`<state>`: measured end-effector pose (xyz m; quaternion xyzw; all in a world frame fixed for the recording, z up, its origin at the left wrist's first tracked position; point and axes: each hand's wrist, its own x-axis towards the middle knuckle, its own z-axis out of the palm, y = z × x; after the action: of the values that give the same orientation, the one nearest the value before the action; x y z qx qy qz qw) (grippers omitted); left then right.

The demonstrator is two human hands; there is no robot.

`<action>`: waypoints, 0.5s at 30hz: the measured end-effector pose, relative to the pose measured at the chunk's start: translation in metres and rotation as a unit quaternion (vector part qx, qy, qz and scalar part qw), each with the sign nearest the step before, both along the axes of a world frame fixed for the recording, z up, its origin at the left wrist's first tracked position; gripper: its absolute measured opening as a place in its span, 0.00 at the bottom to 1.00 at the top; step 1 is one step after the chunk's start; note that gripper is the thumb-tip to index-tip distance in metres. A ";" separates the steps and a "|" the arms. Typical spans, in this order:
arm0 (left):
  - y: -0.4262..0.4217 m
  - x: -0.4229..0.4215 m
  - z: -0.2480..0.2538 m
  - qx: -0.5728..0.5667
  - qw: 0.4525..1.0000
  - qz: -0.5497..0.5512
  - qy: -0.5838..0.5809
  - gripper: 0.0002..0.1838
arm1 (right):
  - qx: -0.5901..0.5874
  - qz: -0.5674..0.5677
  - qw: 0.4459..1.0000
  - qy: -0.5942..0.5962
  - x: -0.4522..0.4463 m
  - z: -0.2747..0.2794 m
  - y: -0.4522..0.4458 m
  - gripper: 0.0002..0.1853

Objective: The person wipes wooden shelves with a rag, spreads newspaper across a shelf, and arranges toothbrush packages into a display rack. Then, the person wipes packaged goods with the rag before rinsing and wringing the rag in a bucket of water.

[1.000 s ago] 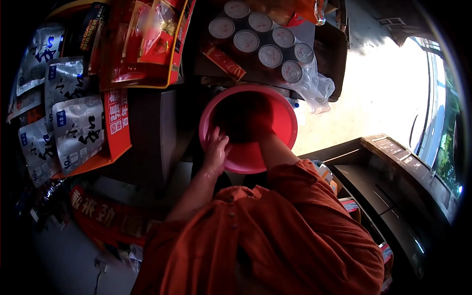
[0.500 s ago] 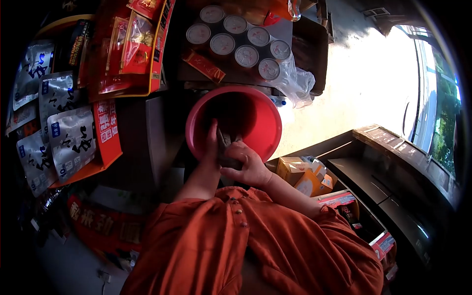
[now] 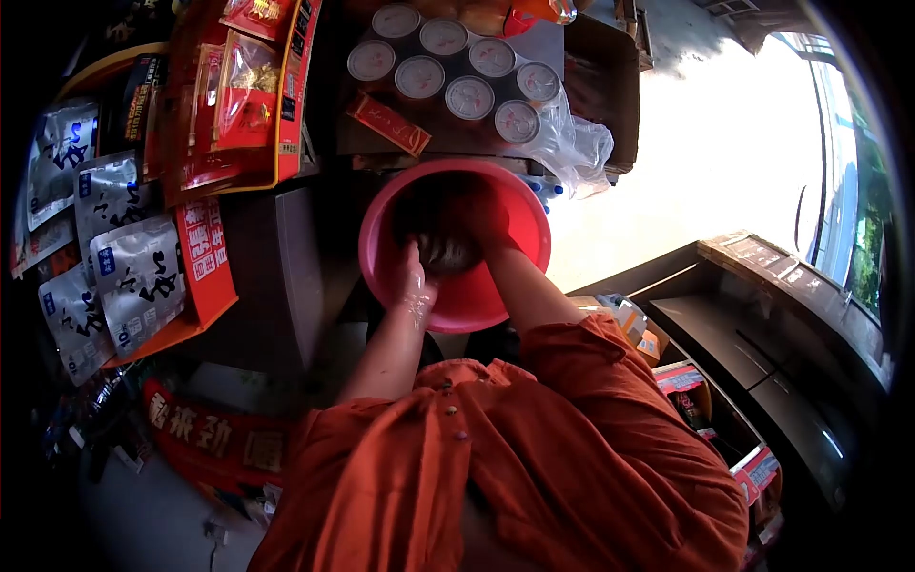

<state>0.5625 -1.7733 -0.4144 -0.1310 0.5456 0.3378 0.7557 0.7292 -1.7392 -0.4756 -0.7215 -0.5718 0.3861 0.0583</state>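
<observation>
A pink plastic bucket stands in front of me, its inside mostly in dark shadow. My left hand is at the near left inside the bucket, the wrist wet and glistening. Against its fingers lies a dark grey, folded thing, perhaps wet cloth; I cannot make out its kind. The left fingers close on its edge, partly hidden by it. My right hand reaches deeper into the bucket, just beyond the dark thing. Shadow and blur hide its fingers.
Several cans under clear plastic stand behind the bucket, beside a red packet. Silver pouches and red packets hang at the left. A dark cabinet side stands left of the bucket. Open boxes are at the right.
My right hand has moved forward and down into the bucket, away from the grip near its front rim. The left hand has lowered slightly, and the dark thing has shifted deeper.
</observation>
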 end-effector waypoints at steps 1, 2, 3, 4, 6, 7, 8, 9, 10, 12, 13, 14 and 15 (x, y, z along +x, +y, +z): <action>0.000 -0.010 0.003 0.016 1.000 0.017 0.018 0.32 | -0.020 -0.100 0.994 0.038 0.004 -0.029 -0.011 0.25; 0.001 -0.020 0.009 0.042 0.998 -0.016 0.034 0.34 | -0.037 -0.198 0.977 0.075 0.004 -0.046 -0.012 0.25; 0.006 -0.024 0.013 0.043 0.998 -0.011 0.036 0.34 | -0.037 -0.192 0.978 0.076 -0.003 -0.041 -0.007 0.25; 0.006 -0.027 0.018 0.013 0.998 -0.029 0.055 0.35 | -0.059 -0.080 0.994 -0.039 -0.013 -0.028 -0.009 0.24; 0.009 -0.029 0.032 -0.033 0.997 -0.056 0.050 0.41 | -0.077 0.036 0.985 -0.152 -0.023 -0.011 -0.012 0.24; 0.009 -0.028 0.031 -0.033 0.997 -0.054 0.051 0.41 | -0.039 -0.021 0.991 -0.130 -0.026 -0.007 -0.013 0.24; 0.009 -0.026 0.031 -0.066 0.996 -0.059 0.032 0.42 | -0.001 -0.078 0.991 -0.107 -0.027 -0.002 -0.014 0.24; 0.009 -0.024 0.030 -0.098 0.993 -0.064 0.011 0.43 | -0.002 -0.075 0.991 -0.107 -0.026 -0.008 -0.017 0.24; 0.008 -0.021 0.026 -0.097 0.993 -0.061 0.009 0.43 | 0.018 -0.037 0.993 -0.110 -0.023 -0.018 -0.020 0.24; 0.005 -0.015 0.016 -0.126 0.988 -0.069 -0.060 0.46 | 0.038 0.000 0.992 -0.117 -0.013 -0.013 -0.026 0.24; 0.006 -0.011 0.017 -0.124 0.988 -0.070 -0.064 0.46 | 0.062 0.094 0.993 -0.018 -0.006 0.016 -0.029 0.23; 0.007 -0.007 0.018 -0.091 0.990 -0.054 -0.097 0.45 | 0.086 0.189 0.975 0.080 -0.004 0.052 -0.029 0.23; 0.008 -0.004 0.018 -0.060 0.989 -0.037 -0.129 0.45 | 0.086 0.147 0.974 0.148 -0.006 0.098 -0.028 0.22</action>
<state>0.5584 -1.7652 -0.3963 -0.1981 0.4674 0.2568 0.8224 0.7231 -1.7673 -0.3779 -0.5564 -0.6877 0.4427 0.1467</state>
